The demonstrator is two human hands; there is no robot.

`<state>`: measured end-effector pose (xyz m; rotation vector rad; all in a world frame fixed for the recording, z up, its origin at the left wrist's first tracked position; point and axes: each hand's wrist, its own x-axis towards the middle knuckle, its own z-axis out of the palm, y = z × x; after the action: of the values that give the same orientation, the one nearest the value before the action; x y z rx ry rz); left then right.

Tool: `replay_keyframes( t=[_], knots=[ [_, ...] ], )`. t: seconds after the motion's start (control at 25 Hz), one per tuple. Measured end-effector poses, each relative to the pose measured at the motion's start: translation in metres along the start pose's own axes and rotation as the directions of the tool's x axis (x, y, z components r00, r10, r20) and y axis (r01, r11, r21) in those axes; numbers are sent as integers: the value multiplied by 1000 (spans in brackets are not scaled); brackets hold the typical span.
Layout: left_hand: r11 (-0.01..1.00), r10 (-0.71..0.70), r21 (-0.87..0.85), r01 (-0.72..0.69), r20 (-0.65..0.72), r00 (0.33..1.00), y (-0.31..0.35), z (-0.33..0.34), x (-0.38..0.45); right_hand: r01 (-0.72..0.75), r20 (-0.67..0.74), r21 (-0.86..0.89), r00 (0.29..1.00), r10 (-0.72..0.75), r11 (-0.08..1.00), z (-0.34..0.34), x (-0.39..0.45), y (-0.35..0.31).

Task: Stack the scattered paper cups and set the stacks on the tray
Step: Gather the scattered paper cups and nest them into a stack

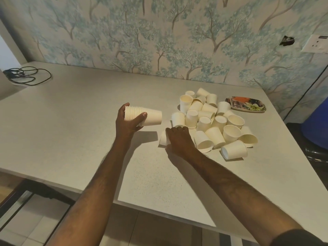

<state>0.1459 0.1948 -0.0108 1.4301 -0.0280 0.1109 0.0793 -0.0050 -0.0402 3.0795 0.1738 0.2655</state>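
Observation:
My left hand grips a stack of cream paper cups, held sideways above the table with the bottoms pointing right. My right hand lies over a single cup resting on the table at the left edge of the pile, fingers curled on it. A pile of several loose paper cups lies to the right, some upright, some tipped over. Behind the pile sits a small patterned tray with nothing on it.
The white table stands against a tree-patterned wall. A coiled black cable lies at the far left corner. A blue container and a dark object stand off the table's right edge. A wall socket sits upper right.

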Motion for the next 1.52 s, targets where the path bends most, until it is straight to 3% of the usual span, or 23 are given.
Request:
replay_keyframes(
  t=[0.16, 0.32, 0.68, 0.88, 1.0, 1.16, 1.24, 1.36, 1.52],
  knots=[
    [999, -12, 47, 12, -4, 1000, -4, -11, 3, -2, -189, 158, 982, 32, 987, -15, 1, 2],
    [995, -31, 100, 23, 78, 996, -6, 0, 0, 121, -268, 378, 963, -17, 918, -35, -1, 7],
    [996, -80, -23, 85, 176, 981, -3, 36, -15, 106, -262, 623, 962, 78, 775, -53, -10, 17],
    [994, 81, -75, -84, -47, 996, -2, 68, -33, 51, -268, 640, 950, 160, 767, -60, -9, 20],
    [991, 81, -106, -80, -2, 997, -3, 82, -41, 33, -256, 651, 950, 178, 758, -60, -10, 24],
    [992, 69, -111, -67, 12, 998, -4, 86, -39, -74, -90, 713, 977, 196, 697, -52, -15, 40],
    [988, 69, -137, -74, -39, 997, -3, 84, -36, -112, -2, 604, 990, 142, 789, -42, -22, 57],
    [984, 64, -159, -83, -123, 990, -2, 76, -31, 51, 129, 174, 989, -74, 983, -25, -37, 79],
    [988, 56, -136, -78, -158, 986, -4, 69, -28, 208, 203, -131, 963, -180, 969, -6, -42, 85]
  ],
)
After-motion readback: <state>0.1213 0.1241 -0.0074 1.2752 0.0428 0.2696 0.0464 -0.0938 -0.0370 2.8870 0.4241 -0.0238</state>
